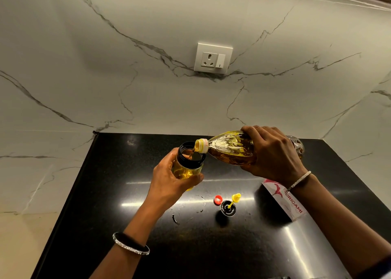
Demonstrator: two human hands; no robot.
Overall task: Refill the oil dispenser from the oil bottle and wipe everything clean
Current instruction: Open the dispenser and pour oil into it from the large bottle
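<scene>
My left hand [169, 179] grips the clear oil dispenser [189, 166], lifted just above the black counter [232, 247], its black-rimmed mouth uncovered. My right hand [273, 154] holds the oil bottle [230, 148] tipped on its side, yellow neck over the dispenser's mouth. A thin stream of golden oil runs into the dispenser, which holds oil in its lower part. The dispenser's black lid with a yellow spout [229, 206] lies on the counter. Beside it lies the bottle's red cap [218, 200].
A white and pink tissue box [284, 202] marked ORIGAMI stands on the counter under my right wrist. Oily ring marks [188, 211] show on the counter near the lid. A marble wall with a socket [213, 58] rises behind. The counter's left edge drops off.
</scene>
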